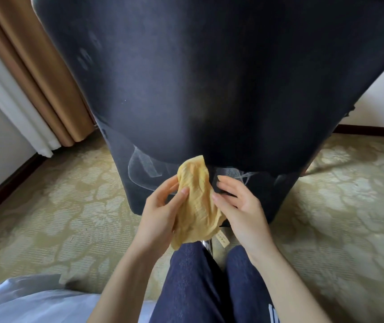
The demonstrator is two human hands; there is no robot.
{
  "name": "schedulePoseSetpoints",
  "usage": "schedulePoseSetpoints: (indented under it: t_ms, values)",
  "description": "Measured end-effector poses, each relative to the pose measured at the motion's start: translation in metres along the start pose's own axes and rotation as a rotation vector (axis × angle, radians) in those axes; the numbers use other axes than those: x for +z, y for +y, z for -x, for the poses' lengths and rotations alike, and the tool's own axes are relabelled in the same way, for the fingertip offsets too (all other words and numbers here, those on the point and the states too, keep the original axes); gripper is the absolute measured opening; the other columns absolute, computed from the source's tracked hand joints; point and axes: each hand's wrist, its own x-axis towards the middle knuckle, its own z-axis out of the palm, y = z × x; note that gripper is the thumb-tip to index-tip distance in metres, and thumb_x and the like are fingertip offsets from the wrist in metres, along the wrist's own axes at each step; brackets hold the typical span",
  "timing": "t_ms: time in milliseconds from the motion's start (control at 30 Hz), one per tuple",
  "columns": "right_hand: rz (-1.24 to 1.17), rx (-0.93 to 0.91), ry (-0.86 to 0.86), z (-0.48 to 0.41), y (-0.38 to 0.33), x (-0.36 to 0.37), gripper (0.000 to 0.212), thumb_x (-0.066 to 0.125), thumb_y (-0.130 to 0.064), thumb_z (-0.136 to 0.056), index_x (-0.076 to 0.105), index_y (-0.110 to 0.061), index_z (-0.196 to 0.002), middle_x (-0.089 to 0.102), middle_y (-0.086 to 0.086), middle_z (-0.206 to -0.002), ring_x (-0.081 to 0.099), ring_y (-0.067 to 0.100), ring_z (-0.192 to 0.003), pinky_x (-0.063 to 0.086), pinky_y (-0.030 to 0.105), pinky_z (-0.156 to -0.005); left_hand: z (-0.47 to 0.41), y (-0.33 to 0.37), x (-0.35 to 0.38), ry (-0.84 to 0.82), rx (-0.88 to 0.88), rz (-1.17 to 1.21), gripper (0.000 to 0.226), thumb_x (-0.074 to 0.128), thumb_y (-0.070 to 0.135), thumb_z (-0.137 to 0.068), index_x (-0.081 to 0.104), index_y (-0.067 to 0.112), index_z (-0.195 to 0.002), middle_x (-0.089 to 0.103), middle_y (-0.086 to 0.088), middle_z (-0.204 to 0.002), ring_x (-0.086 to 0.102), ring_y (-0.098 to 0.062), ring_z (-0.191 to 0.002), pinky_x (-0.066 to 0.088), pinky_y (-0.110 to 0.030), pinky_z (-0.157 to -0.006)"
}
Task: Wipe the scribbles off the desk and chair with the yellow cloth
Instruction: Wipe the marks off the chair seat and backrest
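A dark navy chair (209,78) fills the upper view, its backrest close in front of me. White chalky scribbles (144,169) run across the seat at the foot of the backrest. The yellow cloth (195,201), bunched lengthwise with a small label at its lower end, hangs in front of the seat. My left hand (160,213) grips its left edge, thumb on the front. My right hand (240,206) holds the right edge, its fingers fairly straight and reaching behind the cloth.
Patterned beige carpet (70,206) surrounds the chair. Tan and white curtains (30,89) hang at the left by a wall with a dark skirting board. A chrome chair leg (208,247) shows between my knees in blue trousers. White fabric (35,304) lies bottom left.
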Motion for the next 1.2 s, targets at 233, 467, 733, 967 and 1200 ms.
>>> schedulePoseSetpoints:
  t_ms: [233,467,733,967,1200]
  values:
    - [0.021,0.022,-0.077,0.005,0.0,0.003,0.01,0.062,-0.016,-0.09,0.07,-0.018,-0.097,0.073,0.0,-0.09,0.069,0.013,-0.087,0.055,0.031,-0.08,0.005,-0.001,-0.007,-0.086,-0.022,0.026,0.037,0.06,0.025,-0.082,0.064,0.021,-0.119,0.069,-0.01,-0.108,0.068,-0.022,-0.096,0.054,-0.031,-0.076]
    - [-0.05,-0.031,-0.03,0.003,-0.017,-0.005,0.012,0.054,-0.016,-0.095,0.065,-0.021,-0.096,0.069,-0.003,-0.093,0.065,0.008,-0.09,0.051,0.024,-0.075,0.003,-0.006,-0.02,0.236,-0.005,-0.147,0.017,0.061,0.009,-0.09,0.068,0.02,-0.102,0.064,0.0,-0.079,0.06,-0.014,-0.079,0.051,-0.021,-0.069]
    - [-0.107,-0.106,-0.178,0.0,-0.033,0.004,0.01,0.054,-0.012,-0.093,0.062,-0.014,-0.1,0.069,-0.003,-0.092,0.065,0.011,-0.09,0.053,0.026,-0.077,0.018,0.013,0.003,-0.126,-0.055,-0.001,0.03,0.053,0.028,-0.09,0.064,0.015,-0.115,0.072,-0.008,-0.101,0.069,-0.023,-0.09,0.054,-0.027,-0.069]
    - [-0.668,0.363,-0.177,0.004,-0.019,0.022,0.048,0.063,-0.033,-0.077,0.059,-0.022,-0.124,0.069,0.007,-0.114,0.066,0.022,-0.105,0.053,0.038,-0.086,0.019,0.012,0.009,0.005,0.007,0.011,0.031,0.061,0.026,-0.086,0.062,0.015,-0.114,0.072,-0.009,-0.099,0.069,-0.025,-0.092,0.056,-0.03,-0.069]
    - [-0.82,0.361,-0.098,0.002,-0.036,0.038,0.04,0.059,-0.032,-0.08,0.062,-0.029,-0.12,0.069,0.007,-0.113,0.066,0.026,-0.103,0.052,0.047,-0.086,0.011,0.016,-0.011,0.299,0.25,-0.506,0.022,0.07,0.034,-0.08,0.066,0.037,-0.102,0.057,0.016,-0.102,0.055,-0.008,-0.092,0.046,-0.02,-0.08]
